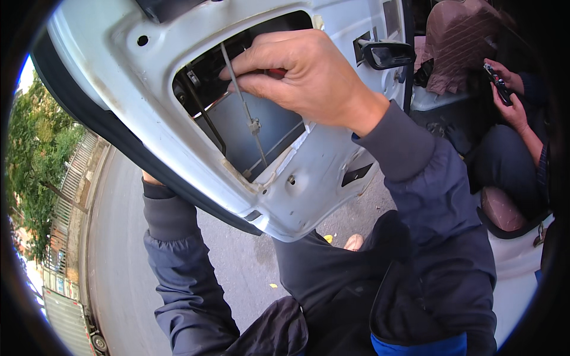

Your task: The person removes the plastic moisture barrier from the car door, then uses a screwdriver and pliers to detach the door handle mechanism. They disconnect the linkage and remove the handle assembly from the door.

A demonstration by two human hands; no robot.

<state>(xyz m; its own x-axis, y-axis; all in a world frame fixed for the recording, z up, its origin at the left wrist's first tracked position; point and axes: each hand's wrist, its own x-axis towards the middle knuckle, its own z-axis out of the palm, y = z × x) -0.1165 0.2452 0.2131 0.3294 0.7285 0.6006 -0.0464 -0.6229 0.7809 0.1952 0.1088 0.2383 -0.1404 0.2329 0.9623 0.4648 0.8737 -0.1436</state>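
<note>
In the large opening of a white car door panel (101, 41), my right hand (303, 80) pinches a thin vertical metal rod (255, 133) with thumb and forefinger, near its upper part. A small fitting (253, 124) sits lower on the rod. Something red shows behind my fingers. The dark inside of the door (208, 127) is partly covered by my hand. Only a sliver of my left hand (151, 177) shows at the door's outer edge, above its cuff; its fingers are hidden behind the door.
A black door handle (386, 54) juts right of my hand. At the right, another person (510, 151) sits by a quilted brown seat (451, 32), holding a black and silver object (497, 82). Grey road (119, 225) lies below, with a fence (74, 184) and trees at left.
</note>
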